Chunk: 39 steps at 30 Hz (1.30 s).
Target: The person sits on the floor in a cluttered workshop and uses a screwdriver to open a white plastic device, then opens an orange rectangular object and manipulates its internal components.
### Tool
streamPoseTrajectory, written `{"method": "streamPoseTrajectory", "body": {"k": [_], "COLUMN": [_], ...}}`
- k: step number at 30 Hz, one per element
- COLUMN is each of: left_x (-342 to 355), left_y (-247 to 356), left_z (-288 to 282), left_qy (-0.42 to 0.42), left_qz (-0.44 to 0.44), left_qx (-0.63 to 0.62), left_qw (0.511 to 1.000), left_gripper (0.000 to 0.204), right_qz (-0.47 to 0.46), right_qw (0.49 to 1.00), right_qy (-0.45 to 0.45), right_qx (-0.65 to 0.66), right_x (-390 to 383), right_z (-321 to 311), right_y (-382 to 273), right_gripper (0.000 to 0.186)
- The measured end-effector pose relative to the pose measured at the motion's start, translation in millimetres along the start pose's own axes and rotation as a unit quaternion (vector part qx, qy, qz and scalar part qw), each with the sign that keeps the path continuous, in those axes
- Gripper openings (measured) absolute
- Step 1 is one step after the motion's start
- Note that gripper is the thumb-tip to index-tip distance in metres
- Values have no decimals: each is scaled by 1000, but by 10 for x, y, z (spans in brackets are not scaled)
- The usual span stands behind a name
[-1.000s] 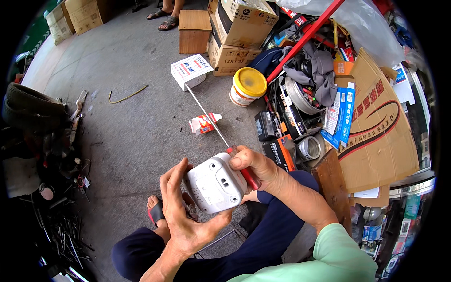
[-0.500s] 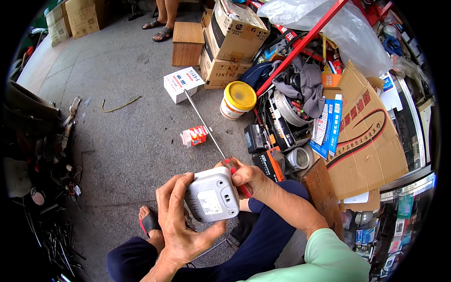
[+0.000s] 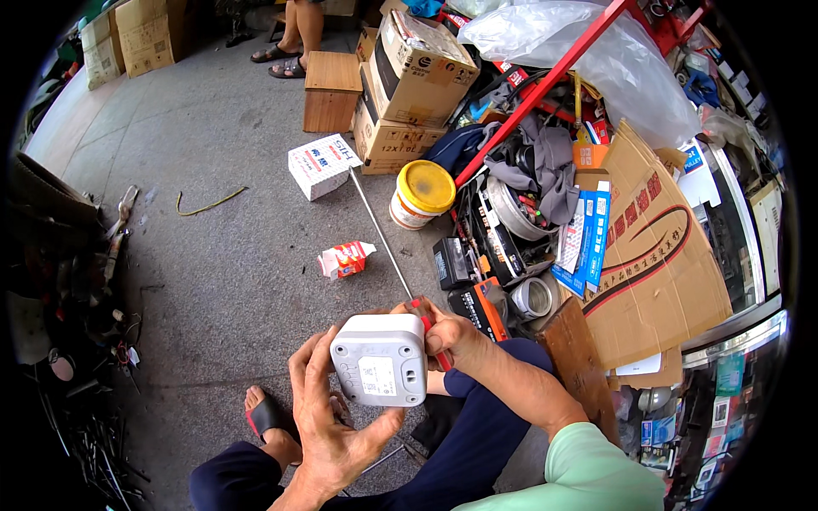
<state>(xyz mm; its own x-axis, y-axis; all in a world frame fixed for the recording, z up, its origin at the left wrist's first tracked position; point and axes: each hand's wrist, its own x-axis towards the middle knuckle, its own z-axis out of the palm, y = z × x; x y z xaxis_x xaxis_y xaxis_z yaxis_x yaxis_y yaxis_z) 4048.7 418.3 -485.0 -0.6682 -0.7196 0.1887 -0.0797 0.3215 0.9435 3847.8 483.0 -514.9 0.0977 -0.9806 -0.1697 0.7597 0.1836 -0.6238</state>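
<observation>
A small square device (image 3: 381, 368) with rounded corners, white and pale grey, is held up in front of me. Its underside faces me and shows a white label, a small slot and recessed holes near the corners. My left hand (image 3: 334, 447) grips it from the left and below, fingers along one side and the thumb at the lower edge. In my right hand (image 3: 457, 337) is a long screwdriver (image 3: 385, 243), its red handle in my closed fingers. The thin shaft points up and away, apart from the device. My right fingers are close against the device's right edge.
On the floor ahead lie a torn red-and-white carton (image 3: 347, 259), a white box (image 3: 322, 168) and a yellow-lidded bucket (image 3: 423, 189). Cardboard boxes (image 3: 417, 81), a wooden stool (image 3: 333, 89) and a clutter crossed by a red bar (image 3: 545, 94) stand beyond. Another person's feet (image 3: 285, 58) show at the top.
The device has tipped slightly, so its upper white side shows more. The screwdriver's shaft has swung a little to the right. Both hands keep their hold.
</observation>
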Motion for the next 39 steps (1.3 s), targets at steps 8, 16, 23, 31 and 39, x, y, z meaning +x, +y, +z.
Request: {"method": "streamPoseTrajectory", "body": {"k": [8,16,23,31,39], "left_x": [1,9,20,-64,214], "left_y": [-17,79,108,36,205], "left_z": [9,-18,11,163,448], "left_qy": [-15,3,13,-11,-154], "left_qz": [-18,4,41,56,19], "left_qx": [-34,41,40,-86,-237], "left_qw": [999,999,998,995,959], "left_gripper": [100,94,87,75,83], "right_qz": [6,52,41,-40,-147], "right_qw": [994,989,982,975,963], "right_qy": [36,12,-10,-77,42], "right_qx": [-103,-140,-183,-205,-224], "right_x": [31,20,-20,-59,-498], "right_z": [40,92,-59,79,126], "right_y": [-8,-71,-111,-407,-781], "right_gripper": [31,27,26,33,31]}}
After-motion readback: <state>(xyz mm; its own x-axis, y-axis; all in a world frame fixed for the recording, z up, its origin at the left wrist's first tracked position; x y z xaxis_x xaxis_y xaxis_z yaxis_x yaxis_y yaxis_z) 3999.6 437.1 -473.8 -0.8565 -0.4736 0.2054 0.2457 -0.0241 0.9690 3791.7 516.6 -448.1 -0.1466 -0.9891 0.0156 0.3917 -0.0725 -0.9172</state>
